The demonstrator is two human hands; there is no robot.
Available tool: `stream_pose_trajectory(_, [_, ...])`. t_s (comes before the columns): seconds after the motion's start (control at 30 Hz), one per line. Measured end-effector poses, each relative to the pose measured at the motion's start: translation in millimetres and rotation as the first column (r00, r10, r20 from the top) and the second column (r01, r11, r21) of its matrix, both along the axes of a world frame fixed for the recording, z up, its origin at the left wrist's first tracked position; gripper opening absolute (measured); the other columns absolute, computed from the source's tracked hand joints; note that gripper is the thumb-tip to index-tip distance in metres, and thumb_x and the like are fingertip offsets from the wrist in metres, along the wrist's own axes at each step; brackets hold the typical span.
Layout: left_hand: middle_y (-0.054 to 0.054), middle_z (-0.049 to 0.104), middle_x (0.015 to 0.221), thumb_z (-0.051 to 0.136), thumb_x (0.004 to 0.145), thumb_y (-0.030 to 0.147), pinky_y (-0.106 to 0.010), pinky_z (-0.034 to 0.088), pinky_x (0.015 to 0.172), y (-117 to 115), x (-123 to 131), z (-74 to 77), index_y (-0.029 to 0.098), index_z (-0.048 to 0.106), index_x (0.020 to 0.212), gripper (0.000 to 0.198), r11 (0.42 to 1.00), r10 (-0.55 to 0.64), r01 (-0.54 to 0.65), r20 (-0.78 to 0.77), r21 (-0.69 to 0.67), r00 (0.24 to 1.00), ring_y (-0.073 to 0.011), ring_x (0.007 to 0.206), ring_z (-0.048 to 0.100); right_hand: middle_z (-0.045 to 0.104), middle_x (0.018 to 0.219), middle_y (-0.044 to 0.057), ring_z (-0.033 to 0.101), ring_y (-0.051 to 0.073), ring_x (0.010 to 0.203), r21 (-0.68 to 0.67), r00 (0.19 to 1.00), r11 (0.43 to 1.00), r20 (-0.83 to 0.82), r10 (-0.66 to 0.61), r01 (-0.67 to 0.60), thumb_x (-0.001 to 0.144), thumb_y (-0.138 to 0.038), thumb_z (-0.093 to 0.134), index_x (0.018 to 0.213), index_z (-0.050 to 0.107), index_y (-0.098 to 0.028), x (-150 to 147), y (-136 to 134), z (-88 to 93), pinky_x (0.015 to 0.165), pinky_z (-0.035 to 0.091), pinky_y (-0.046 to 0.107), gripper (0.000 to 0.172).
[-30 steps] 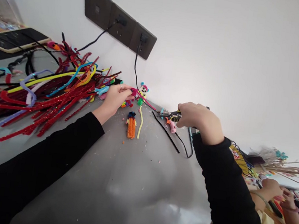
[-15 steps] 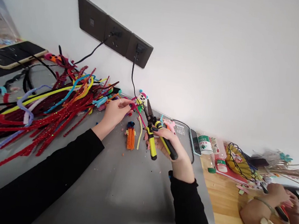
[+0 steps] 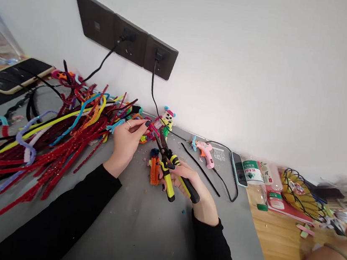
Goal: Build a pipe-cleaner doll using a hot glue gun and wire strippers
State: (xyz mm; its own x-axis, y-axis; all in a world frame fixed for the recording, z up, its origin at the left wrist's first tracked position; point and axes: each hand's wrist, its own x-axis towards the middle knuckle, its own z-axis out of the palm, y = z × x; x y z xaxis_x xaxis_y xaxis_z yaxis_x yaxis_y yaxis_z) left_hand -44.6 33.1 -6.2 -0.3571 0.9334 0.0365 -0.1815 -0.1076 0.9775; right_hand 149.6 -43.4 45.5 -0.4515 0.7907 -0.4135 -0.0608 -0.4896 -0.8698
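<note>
My right hand (image 3: 183,177) is wrapped round the yellow and black handles of the scissors (image 3: 168,169), whose dark blades stand apart and point up and left. Thumb and fingertips pinched, my left hand (image 3: 128,139) grips a thin pink pipe cleaner (image 3: 154,128) that runs toward the blades. Below the blades lies a small orange figure (image 3: 155,170) with a dark blue top, partly covered by the scissors. A small figure with a pink hat (image 3: 168,119) stands behind, by the wall.
Many pipe cleaners (image 3: 75,130) are heaped at left, near a phone (image 3: 17,75). A pink glue gun (image 3: 206,154), a second phone (image 3: 239,168) and bottles (image 3: 252,171) are at right. Cords run from the wall sockets (image 3: 129,40). A person's arm (image 3: 328,258) shows at far right.
The view has shifted, so the glue gun and a black strip now show. The scissors have moved down and left, nearer my left hand and over the orange figure.
</note>
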Motion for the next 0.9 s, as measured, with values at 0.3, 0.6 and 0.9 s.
stream_pose_trajectory(0.3, [-0.005, 0.075, 0.097, 0.079, 0.077, 0.037, -0.034, 0.06, 0.083, -8.7, 10.2, 6.6, 0.021, 0.083, 0.092, 0.022, 0.991, 0.053, -0.049, -0.027, 0.126, 0.998, -0.0209, 0.087, 0.071, 0.067, 0.083, 0.0, 0.06, 0.013, 0.061, 0.044, 0.995, 0.995, -0.021, -0.093, 0.094, 0.077, -0.045, 0.077, 0.091, 0.062, -0.022, -10.2, -2.4, -10.5, 0.059, 0.049, 0.027, 0.031])
stream_pose_trajectory(0.6, [-0.009, 0.079, 0.094, 0.083, 0.073, 0.039, -0.036, 0.058, 0.084, -13.7, 18.6, 11.2, 0.017, 0.083, 0.087, 0.026, 0.986, 0.101, -0.101, 0.006, 0.134, 0.995, -0.0241, 0.093, 0.072, 0.067, 0.083, 0.001, 0.061, 0.014, 0.062, 0.075, 0.994, 0.991, -0.014, -0.113, 0.114, 0.075, -0.05, 0.081, 0.093, 0.06, -0.02, -15.0, -4.4, -8.7, 0.06, 0.049, 0.028, 0.04])
stream_pose_trajectory(0.9, [-0.007, 0.078, 0.084, 0.084, 0.07, 0.037, -0.033, 0.059, 0.072, -15.7, 21.2, 15.6, 0.016, 0.082, 0.086, 0.026, 0.996, 0.029, -0.032, 0.039, 0.082, 0.999, -0.0185, 0.073, 0.069, 0.067, 0.083, -0.001, 0.058, 0.012, 0.061, 0.095, 0.988, 0.984, 0.015, -0.155, 0.152, 0.076, -0.048, 0.081, 0.099, 0.06, -0.02, -17.4, -6.8, -5.4, 0.059, 0.045, 0.027, 0.042])
